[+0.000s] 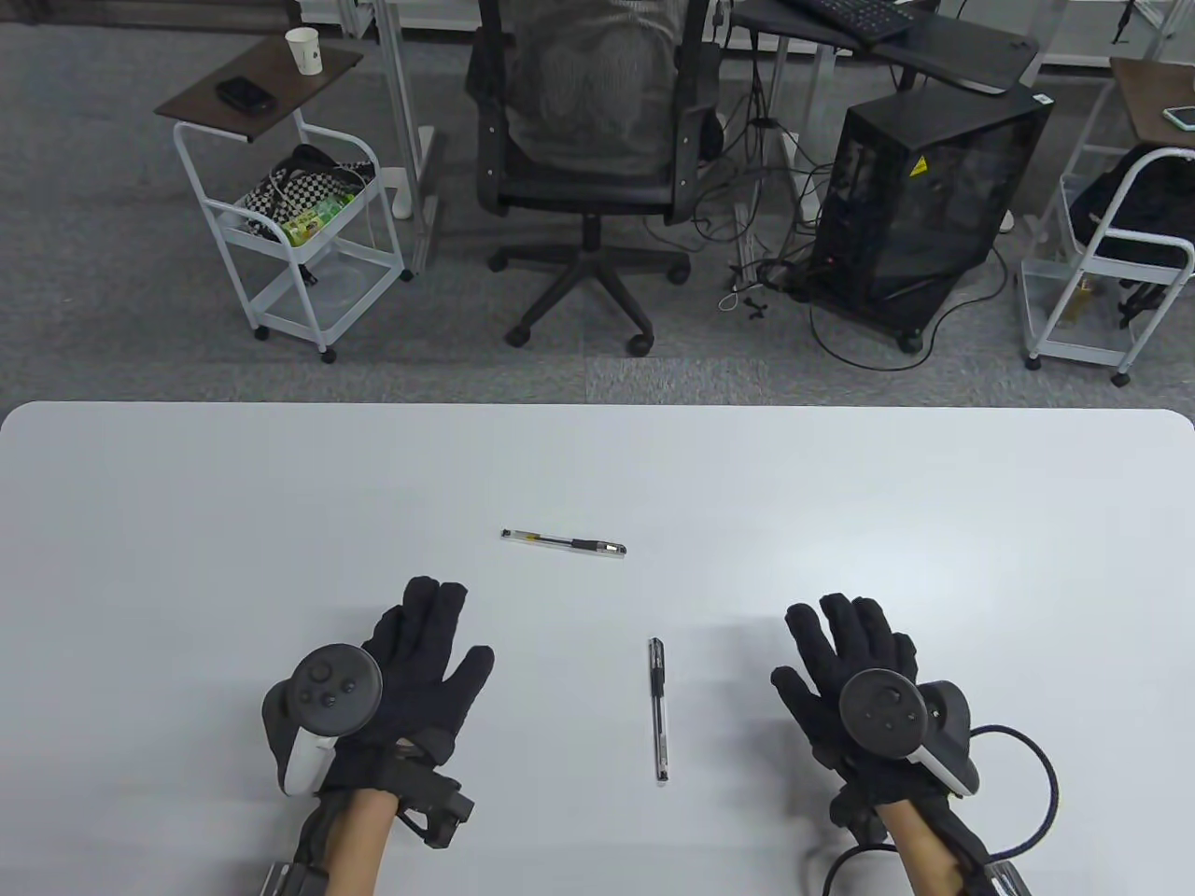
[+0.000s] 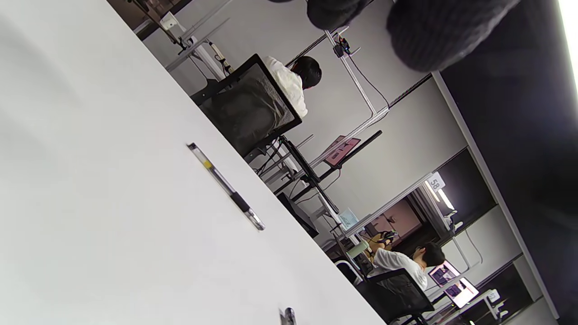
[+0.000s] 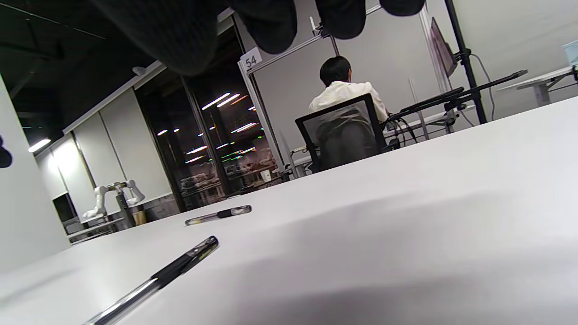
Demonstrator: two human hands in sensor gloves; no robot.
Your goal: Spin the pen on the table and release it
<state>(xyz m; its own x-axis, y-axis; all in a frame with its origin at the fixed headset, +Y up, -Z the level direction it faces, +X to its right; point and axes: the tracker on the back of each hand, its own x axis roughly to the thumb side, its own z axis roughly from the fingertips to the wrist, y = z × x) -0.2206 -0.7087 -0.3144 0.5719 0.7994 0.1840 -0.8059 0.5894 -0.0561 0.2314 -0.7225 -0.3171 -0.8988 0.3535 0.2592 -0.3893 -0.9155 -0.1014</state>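
Two gel pens are seen lying on the white bench (image 1: 187,523). The nearer pen (image 1: 658,709) lies at about 6 o'clock from the bench centre, between the two hands, with its long axis running from 12 to 6 o'clock and its black cap end toward 12. The farther pen (image 1: 563,542) lies near the bench centre, at roughly 11 o'clock from the nearer pen, with its axis running from 9 to 3 o'clock. The two pens are apart and neither is touched.

The left hand (image 1: 420,667) is laid flat on the bench at 9 o'clock of the nearer pen, its fingers spread wide and pointing toward 12 o'clock; nothing is held. The right hand (image 1: 845,677) is laid flat at 3 o'clock of that pen, its fingers likewise spread, and nothing is held.

Beyond the bench at 11 o'clock, a white rolling cart (image 1: 299,233) is seen; a checkered bag (image 1: 294,182) and a green packet (image 1: 313,219) sit in its upper basket, and a paper cup (image 1: 304,49) and a dark device stand on its top board. An office chair (image 1: 588,159) stands at 12 o'clock and a black computer tower (image 1: 920,205) at 1 o'clock.
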